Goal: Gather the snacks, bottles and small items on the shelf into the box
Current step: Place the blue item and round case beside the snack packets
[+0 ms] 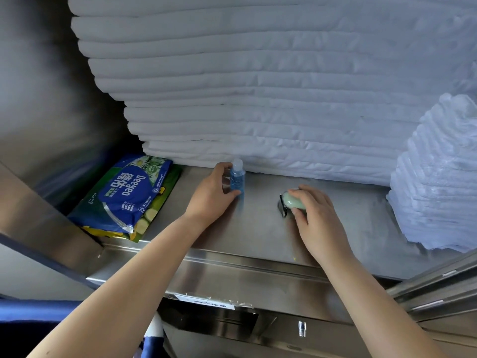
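Note:
A small clear bottle of blue liquid [237, 178] stands upright on the steel shelf [260, 228], close to the stacked linen. My left hand [211, 195] curls round it, thumb at its base and fingers behind it. To the right lies a small pale green item with a dark metal end [290, 202]. My right hand [316, 215] covers it from the right, fingers and thumb curled round it. At the shelf's left end lies a blue and green wet-wipes pack [126, 196], flat on other green and yellow packets. No box is in view.
A tall stack of folded white sheets [258, 99] fills the back of the shelf. A pile of folded white towels [436, 182] stands at the right end. A steel side wall [51, 125] closes the left. The shelf's front lip [232, 270] runs below my forearms.

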